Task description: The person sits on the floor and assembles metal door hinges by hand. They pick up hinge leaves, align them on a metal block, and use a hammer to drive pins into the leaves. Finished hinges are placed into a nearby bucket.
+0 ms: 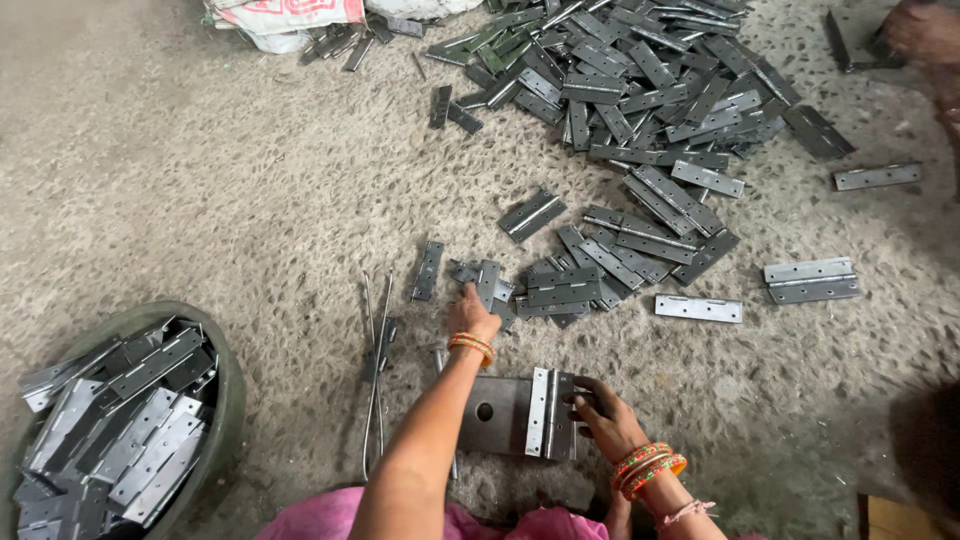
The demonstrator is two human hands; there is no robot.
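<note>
**Hinges, block and two hands**

While my right hand (600,412) closes its fingers on the upright hinge (548,412) set against the dark steel block (495,412), my left hand (470,312) stretches beyond the block, fingers spread and extended, tips touching a small dark hinge (488,283) at the near edge of the loose scatter. That hinge lies directly ahead of my left fingertips, its long axis running away from me, nearly parallel to the hinge standing at the block. My left hand is plainly the nearer one to it; my right sits at the block's right side, well back. Beyond the block and to its right spreads the big hinge pile (640,90). Left of the block lie thin metal rods (378,360), and farther left a round tub (225,400) full of finished hinges.
</note>
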